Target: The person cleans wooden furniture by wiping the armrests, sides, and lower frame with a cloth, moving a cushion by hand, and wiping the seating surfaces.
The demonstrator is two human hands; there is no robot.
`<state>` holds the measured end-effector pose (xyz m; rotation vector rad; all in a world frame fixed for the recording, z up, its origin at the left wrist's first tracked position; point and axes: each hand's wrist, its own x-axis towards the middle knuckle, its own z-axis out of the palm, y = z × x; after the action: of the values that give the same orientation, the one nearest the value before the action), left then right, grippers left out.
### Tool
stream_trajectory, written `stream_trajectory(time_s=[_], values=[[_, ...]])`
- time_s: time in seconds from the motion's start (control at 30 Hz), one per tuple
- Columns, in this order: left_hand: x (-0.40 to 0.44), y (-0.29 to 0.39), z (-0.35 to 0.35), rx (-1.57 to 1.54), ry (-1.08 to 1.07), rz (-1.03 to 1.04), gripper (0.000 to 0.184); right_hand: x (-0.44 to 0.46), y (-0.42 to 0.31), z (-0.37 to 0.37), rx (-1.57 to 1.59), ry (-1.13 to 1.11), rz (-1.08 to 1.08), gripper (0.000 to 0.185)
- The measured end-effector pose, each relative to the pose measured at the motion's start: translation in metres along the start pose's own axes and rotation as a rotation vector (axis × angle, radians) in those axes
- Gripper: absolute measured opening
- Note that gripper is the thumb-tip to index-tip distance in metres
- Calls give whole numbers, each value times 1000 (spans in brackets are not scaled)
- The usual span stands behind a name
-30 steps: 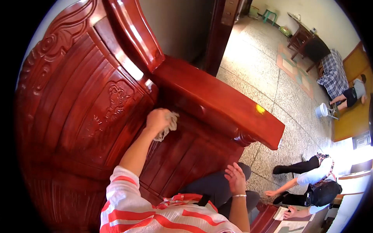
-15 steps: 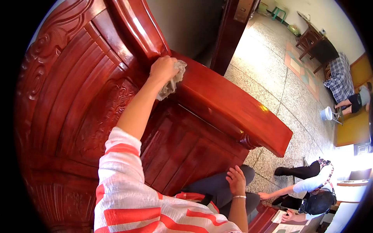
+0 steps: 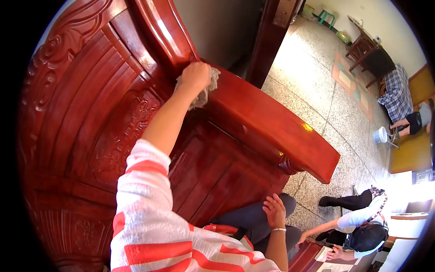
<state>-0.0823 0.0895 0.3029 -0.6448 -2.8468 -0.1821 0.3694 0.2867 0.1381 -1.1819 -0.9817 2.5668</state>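
Observation:
My left hand (image 3: 195, 78) is closed around a crumpled greyish cloth (image 3: 203, 96). It presses the cloth against the back end of the glossy red-brown wooden armrest (image 3: 267, 119), where the armrest meets the carved backrest (image 3: 86, 104). Below the armrest lies the slatted wooden seat (image 3: 213, 174). My right hand (image 3: 274, 211), with a bracelet at the wrist, is held over my dark-trousered leg near the seat's front edge. Its fingers are apart and nothing is in it.
At the lower right, a person in a dark cap (image 3: 369, 236) bends over another wooden piece (image 3: 324, 254). Another person (image 3: 414, 121) is at the far right beside a white bucket (image 3: 379, 135). Beyond the armrest are a speckled floor (image 3: 312, 86), a dark chair (image 3: 376, 61) and a green stool (image 3: 326, 17).
My left hand has moved with the cloth from the inner corner above the seat up onto the armrest's back end, then slightly right. My right hand has stayed nearly still.

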Motion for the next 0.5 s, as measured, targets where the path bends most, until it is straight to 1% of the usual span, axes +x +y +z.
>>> stream_trajectory(time_s=[0.07, 0.17, 0.2, 0.27, 0.33, 0.4, 0.47, 0.5], values=[[17, 1, 7, -13, 15, -54, 14, 3, 0, -4, 29, -22, -1, 30], [5, 3, 11, -7, 41, -4, 14, 2, 0, -8, 38, -13, -13, 31], [-7, 5, 10, -7, 63, 45, 13, 3, -1, -7, 38, -13, -18, 31], [-40, 10, -2, -8, 12, 126, 20, 4, 0, -5, 39, -10, -20, 31], [-66, 8, -3, -181, 74, 186, 21, 8, 2, -5, 30, -23, -19, 33], [-92, 11, -1, -68, -309, 127, 17, 7, 3, -5, 20, -24, -6, 33], [-130, -13, 51, -177, -370, 34, 21, 8, 2, -4, 14, -23, 9, 31], [-140, -21, 61, -278, -364, -90, 24, 10, 1, -4, 21, -33, -4, 31]])
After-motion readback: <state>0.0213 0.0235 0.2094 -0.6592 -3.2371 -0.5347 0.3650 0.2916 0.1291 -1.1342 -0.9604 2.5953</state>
